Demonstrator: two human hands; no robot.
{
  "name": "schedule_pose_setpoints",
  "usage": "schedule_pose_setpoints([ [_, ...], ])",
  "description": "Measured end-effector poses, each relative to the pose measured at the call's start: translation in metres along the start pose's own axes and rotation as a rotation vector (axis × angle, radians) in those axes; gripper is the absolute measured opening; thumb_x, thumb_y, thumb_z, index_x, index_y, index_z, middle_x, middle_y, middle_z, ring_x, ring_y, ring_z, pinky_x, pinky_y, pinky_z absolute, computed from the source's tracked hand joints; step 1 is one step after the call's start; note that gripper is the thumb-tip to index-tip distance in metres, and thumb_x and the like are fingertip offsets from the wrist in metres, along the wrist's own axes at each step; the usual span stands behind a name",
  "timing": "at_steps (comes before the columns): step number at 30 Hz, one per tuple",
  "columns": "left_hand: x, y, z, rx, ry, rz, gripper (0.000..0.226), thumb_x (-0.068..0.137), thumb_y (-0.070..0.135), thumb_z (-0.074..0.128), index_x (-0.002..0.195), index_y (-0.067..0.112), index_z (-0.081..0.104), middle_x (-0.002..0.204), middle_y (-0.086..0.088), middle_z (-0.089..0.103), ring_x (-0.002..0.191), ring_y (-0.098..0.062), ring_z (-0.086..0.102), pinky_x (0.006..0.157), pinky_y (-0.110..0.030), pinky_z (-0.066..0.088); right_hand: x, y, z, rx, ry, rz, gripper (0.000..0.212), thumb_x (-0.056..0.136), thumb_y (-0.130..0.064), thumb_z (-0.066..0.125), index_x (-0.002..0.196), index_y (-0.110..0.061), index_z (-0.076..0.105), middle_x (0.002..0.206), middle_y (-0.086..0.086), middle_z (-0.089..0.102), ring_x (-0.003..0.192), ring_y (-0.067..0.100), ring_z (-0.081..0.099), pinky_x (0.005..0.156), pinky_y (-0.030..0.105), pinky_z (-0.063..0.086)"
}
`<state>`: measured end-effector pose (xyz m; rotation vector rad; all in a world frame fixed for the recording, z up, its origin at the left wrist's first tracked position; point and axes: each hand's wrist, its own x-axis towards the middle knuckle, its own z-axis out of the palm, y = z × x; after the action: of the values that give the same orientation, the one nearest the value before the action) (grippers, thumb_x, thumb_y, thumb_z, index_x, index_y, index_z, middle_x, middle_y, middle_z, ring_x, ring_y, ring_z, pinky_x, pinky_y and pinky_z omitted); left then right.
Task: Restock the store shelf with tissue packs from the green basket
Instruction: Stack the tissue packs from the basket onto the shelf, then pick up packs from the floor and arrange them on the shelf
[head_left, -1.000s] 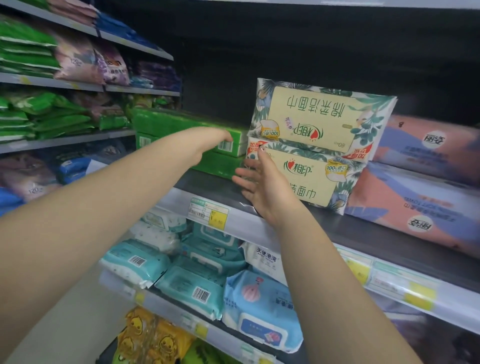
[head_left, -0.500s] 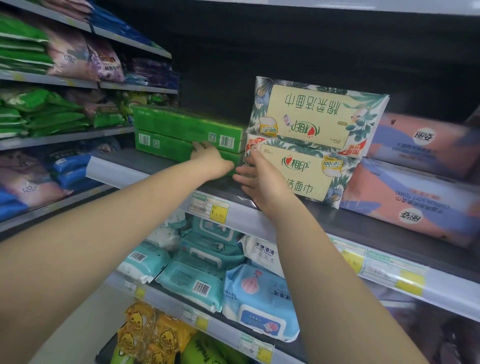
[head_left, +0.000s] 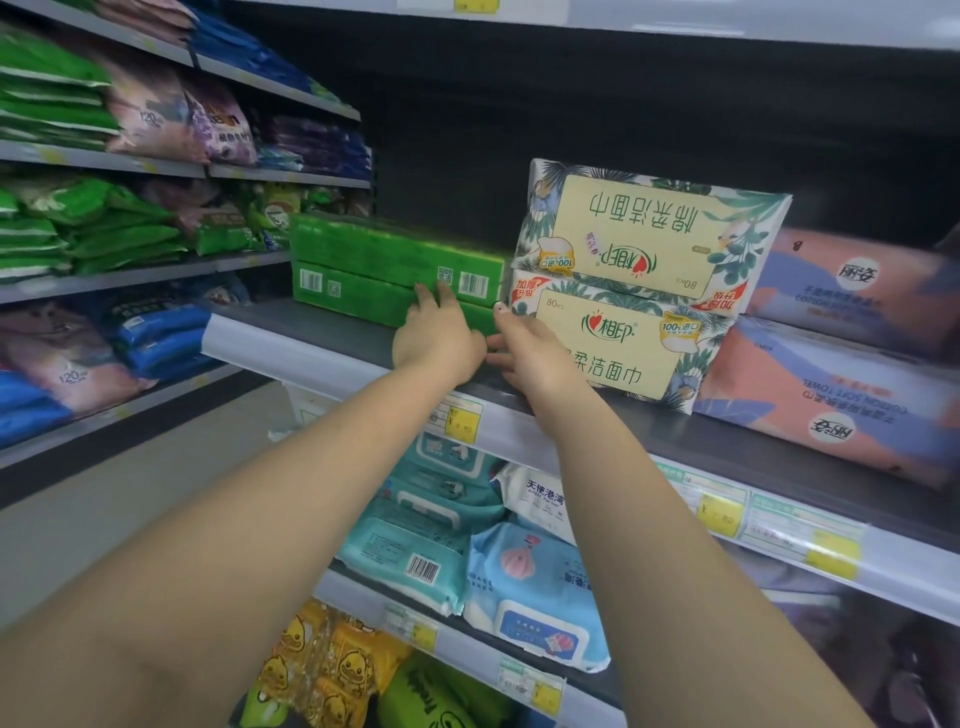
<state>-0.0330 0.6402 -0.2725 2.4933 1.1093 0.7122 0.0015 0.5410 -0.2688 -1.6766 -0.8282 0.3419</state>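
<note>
Two green tissue packs are stacked on the grey shelf (head_left: 270, 340): an upper green pack (head_left: 384, 252) and a lower green pack (head_left: 348, 296). My left hand (head_left: 436, 340) presses on their front face at the right end, fingers straight and pointing up. To the right stand two cream leaf-patterned packs, the upper cream pack (head_left: 649, 234) printed upside down on the lower cream pack (head_left: 618, 348). My right hand (head_left: 530, 356) touches the left end of the lower cream pack with loosely spread fingers. The green basket is out of view.
Pink-and-blue cotton towel packs (head_left: 831, 395) fill the shelf to the right. Price tags (head_left: 457, 421) line the shelf's front rail. Blue wet-wipe packs (head_left: 524, 577) lie on the shelf below. Another rack of bagged goods (head_left: 78, 249) stands at the left.
My left hand came down from the top of the upper green pack to the front of the stack. My right hand stayed at the lower cream pack's left end.
</note>
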Motion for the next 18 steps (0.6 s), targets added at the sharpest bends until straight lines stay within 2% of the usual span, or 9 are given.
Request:
schedule_pose_setpoints([
  [2,-0.003,0.0,0.0,0.005,0.041,0.034,0.071,0.093,0.031,0.045,0.151,0.012,0.007,0.157,-0.014,0.001,0.143,-0.03,0.013,0.108,-0.042,0.029,-0.002,-0.003,0.005,-0.08,0.003,-0.026,0.04,0.095,-0.042,0.042,0.115,-0.01,0.057,0.112,0.009,0.063,0.106,0.026,0.06,0.097,0.042,0.044],
  [5,-0.011,-0.004,-0.007,0.035,0.123,0.158,0.068,0.093,0.023,0.045,0.15,0.015,0.008,0.158,-0.012,-0.002,0.145,-0.031,0.003,0.116,-0.042,0.013,-0.009,-0.008,0.011,-0.255,-0.003,-0.083,0.04,0.099,-0.035,0.039,0.122,-0.008,0.056,0.121,0.012,0.06,0.115,0.027,0.054,0.099,0.035,0.04],
  [7,-0.024,-0.012,-0.015,0.057,0.159,0.267,0.07,0.093,0.021,0.043,0.151,0.02,0.004,0.158,-0.008,-0.008,0.145,-0.029,-0.006,0.117,-0.041,-0.001,-0.017,-0.013,0.015,-0.395,-0.005,-0.12,0.049,0.099,-0.036,0.037,0.14,-0.01,0.04,0.137,0.01,0.051,0.127,0.026,0.045,0.098,0.03,0.035],
  [9,-0.047,-0.025,-0.019,0.059,0.162,0.322,0.075,0.093,0.025,0.045,0.15,0.026,-0.003,0.157,-0.003,-0.016,0.144,-0.025,-0.013,0.117,-0.04,-0.008,-0.029,-0.017,0.023,-0.513,-0.013,-0.181,0.06,0.099,-0.039,0.036,0.15,-0.013,0.019,0.144,0.008,0.044,0.131,0.025,0.042,0.099,0.031,0.035],
  [11,-0.072,-0.046,-0.017,0.067,0.153,0.324,0.078,0.093,0.033,0.044,0.149,0.028,-0.01,0.156,0.0,-0.02,0.144,-0.021,-0.018,0.116,-0.039,-0.01,-0.044,-0.016,0.04,-0.606,-0.047,-0.302,0.069,0.097,-0.043,0.038,0.151,-0.013,0.007,0.149,0.007,0.037,0.133,0.023,0.04,0.106,0.037,0.034],
  [13,-0.096,-0.072,-0.011,0.123,0.142,0.302,0.078,0.095,0.038,0.039,0.147,0.027,-0.018,0.154,0.0,-0.025,0.143,-0.022,-0.021,0.116,-0.039,-0.011,-0.063,-0.01,0.063,-0.691,-0.075,-0.423,0.077,0.093,-0.048,0.037,0.151,-0.012,0.001,0.154,0.005,0.028,0.14,0.022,0.029,0.112,0.046,0.025],
  [16,-0.132,-0.119,-0.002,0.142,0.098,0.216,0.079,0.096,0.041,0.035,0.135,0.03,-0.033,0.143,0.004,-0.039,0.14,-0.021,-0.027,0.113,-0.038,-0.016,-0.097,0.01,0.099,-0.757,-0.181,-0.46,0.081,0.094,-0.049,0.04,0.15,-0.018,-0.009,0.157,0.002,0.017,0.145,0.018,0.012,0.118,0.045,0.012],
  [18,-0.161,-0.153,0.014,0.116,0.059,0.152,0.083,0.095,0.044,0.037,0.128,0.036,-0.038,0.136,0.006,-0.042,0.138,-0.019,-0.029,0.111,-0.036,-0.018,-0.12,0.031,0.126,-0.764,-0.255,-0.444,0.082,0.093,-0.049,0.041,0.149,-0.018,-0.01,0.158,0.002,0.013,0.146,0.017,0.007,0.118,0.046,0.009],
])
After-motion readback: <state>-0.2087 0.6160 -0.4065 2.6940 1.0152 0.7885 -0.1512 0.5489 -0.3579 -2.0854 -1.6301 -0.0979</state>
